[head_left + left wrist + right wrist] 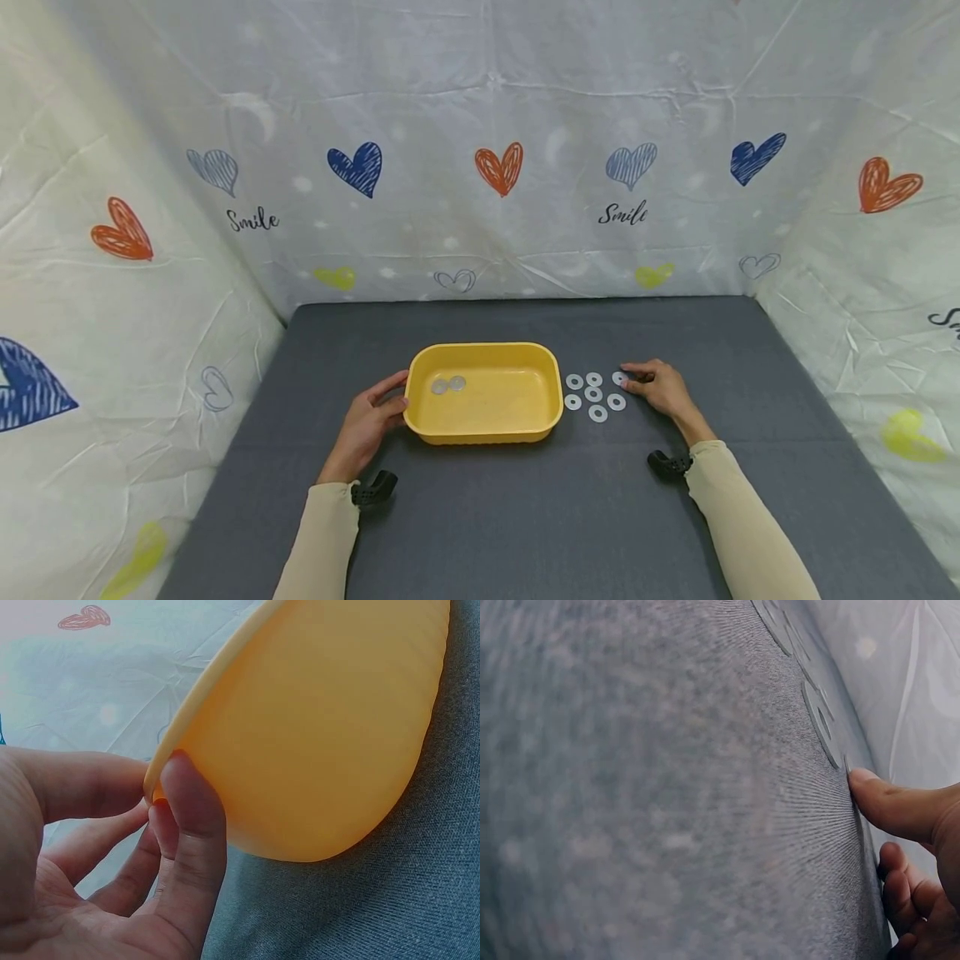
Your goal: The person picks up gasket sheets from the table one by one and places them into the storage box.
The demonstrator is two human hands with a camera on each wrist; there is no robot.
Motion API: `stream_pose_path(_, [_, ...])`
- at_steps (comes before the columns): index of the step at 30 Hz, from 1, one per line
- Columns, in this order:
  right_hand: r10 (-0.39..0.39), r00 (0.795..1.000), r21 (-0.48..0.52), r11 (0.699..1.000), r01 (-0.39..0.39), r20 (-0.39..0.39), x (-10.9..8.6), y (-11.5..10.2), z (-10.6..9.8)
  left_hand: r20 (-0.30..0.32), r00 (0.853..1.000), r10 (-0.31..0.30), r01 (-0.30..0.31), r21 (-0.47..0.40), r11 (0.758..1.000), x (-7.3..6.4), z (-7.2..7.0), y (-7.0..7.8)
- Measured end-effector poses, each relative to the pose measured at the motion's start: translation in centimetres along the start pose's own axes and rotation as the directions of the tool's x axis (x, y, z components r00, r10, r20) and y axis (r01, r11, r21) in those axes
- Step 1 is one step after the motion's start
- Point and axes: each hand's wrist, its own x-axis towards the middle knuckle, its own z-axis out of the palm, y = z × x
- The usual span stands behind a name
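Note:
A yellow plastic tub [487, 436] stands on the dark cloth, with two round metal washers [457, 383] lying on its floor towards the left. My left hand [367, 423] holds the tub's left end at the rim; the left wrist view shows the fingers [193, 817] bent about that edge. Right of the tub, several flat grey washers [597, 413] lie in a loose cluster. At the cluster's right side, thumb and forefinger of my right hand [663, 390] are on opposite edges of one washer [619, 378]. The thumb [877, 796] meets its edge in the right wrist view.
A dark grey cloth [480, 517] covers the table. White sheets [450, 100] printed with hearts hang behind it and on both sides. Each wrist wears a black camera mount, the left one [375, 489] near the tub's front left corner.

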Motion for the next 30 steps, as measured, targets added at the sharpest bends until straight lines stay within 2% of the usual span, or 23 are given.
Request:
stream_pose_path(10, [0.016,1.0,-0.006,1.0,-0.016,0.023,-0.18,0.01,-0.03,-0.001,1.0,-0.008,0.008,-0.017,1.0,-0.14,0.04,-0.01])
stream_pose_path(23, [0.029,0.999,0.111,0.993,-0.027,-0.015,-0.56,-0.21,-0.17,-0.016,1.0,0.0,0.0,-0.006,1.0,-0.02,0.12,0.0])
stream_pose_path(30, [0.032,0.999,0.21,0.977,-0.025,-0.033,-0.87,-0.01,-0.11,-0.009,1.0,-0.002,0.002,-0.012,1.0,-0.12,0.01,0.02])
